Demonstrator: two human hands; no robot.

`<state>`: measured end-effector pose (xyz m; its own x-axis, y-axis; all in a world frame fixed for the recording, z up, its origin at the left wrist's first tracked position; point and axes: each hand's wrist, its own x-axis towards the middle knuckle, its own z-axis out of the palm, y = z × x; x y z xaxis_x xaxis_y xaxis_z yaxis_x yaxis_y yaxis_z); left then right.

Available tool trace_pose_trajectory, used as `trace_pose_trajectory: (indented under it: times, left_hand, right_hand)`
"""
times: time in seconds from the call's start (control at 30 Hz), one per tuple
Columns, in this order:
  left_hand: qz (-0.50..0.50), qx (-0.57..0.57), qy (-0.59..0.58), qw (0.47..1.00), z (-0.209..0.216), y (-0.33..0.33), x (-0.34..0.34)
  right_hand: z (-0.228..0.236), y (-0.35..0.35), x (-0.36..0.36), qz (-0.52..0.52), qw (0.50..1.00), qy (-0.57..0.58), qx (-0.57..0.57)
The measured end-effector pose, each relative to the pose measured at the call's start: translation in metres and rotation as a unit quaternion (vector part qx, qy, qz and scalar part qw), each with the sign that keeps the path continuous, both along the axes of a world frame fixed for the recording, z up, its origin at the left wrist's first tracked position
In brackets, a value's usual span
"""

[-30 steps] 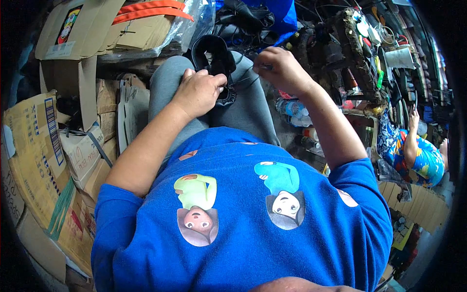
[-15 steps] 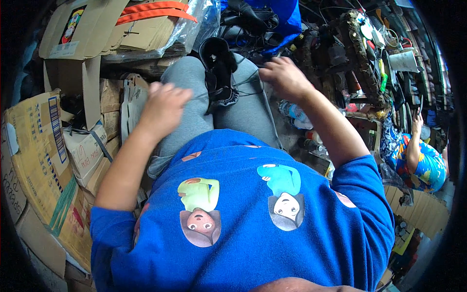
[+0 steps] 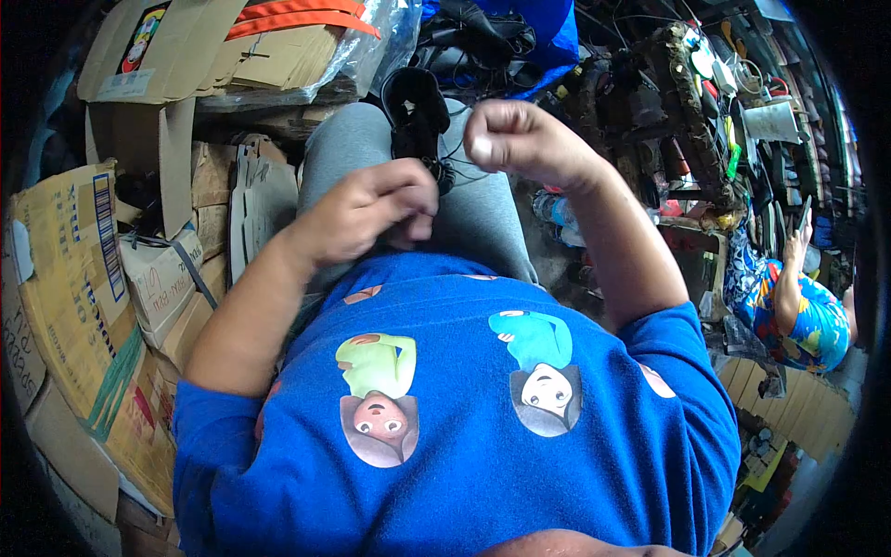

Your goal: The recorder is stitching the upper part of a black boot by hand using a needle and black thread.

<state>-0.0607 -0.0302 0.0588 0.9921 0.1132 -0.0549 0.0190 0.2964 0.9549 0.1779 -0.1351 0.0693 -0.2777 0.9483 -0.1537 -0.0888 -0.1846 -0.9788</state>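
A black shoe (image 3: 413, 104) is held upright between my knees, its opening facing up; its lower part is hidden behind my left hand. My left hand (image 3: 376, 209) is in front of the shoe, fingers curled in and slightly smeared, and whatever they hold cannot be made out. Higher and to the right, my right hand (image 3: 527, 144) is closed in a fist with the thumb pressed on the fingers. A thin dark thread (image 3: 453, 148) loops between the shoe and this hand.
Cardboard boxes (image 3: 65, 278) stack up along my left. Ahead lie flattened cardboard with orange straps (image 3: 297, 17) and more black footwear (image 3: 473, 42) on a blue plastic sheet (image 3: 554, 46). A cluttered rack (image 3: 691, 121) stands at right, with another person (image 3: 798, 306) beyond it.
My left hand has moved right and down, in front of the shoe, and its fingers have curled. My right hand has shifted slightly left and up, turning thumb side into view.
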Motion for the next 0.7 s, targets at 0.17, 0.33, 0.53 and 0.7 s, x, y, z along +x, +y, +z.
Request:
trace_pose_trajectory:
  times: [0.17,0.33,0.53,0.7]
  left_hand:
    - [0.203,0.526,0.201,0.801,-0.025,0.078,-0.105]
    - [0.224,0.620,0.245,0.711,-0.029,0.074,-0.084]
    - [0.138,0.496,0.016,0.857,-0.042,0.038,0.051]
    - [0.093,0.504,0.042,0.858,-0.048,0.047,0.082]
  right_hand:
    - [-0.025,-0.085,0.091,-0.069,0.829,-0.553,-0.046]
    - [-0.042,-0.102,0.094,-0.082,0.768,-0.631,-0.071]
    - [-0.032,-0.007,0.026,-0.150,0.943,-0.292,0.051]
    - [-0.051,0.011,0.029,-0.071,0.915,-0.384,0.105]
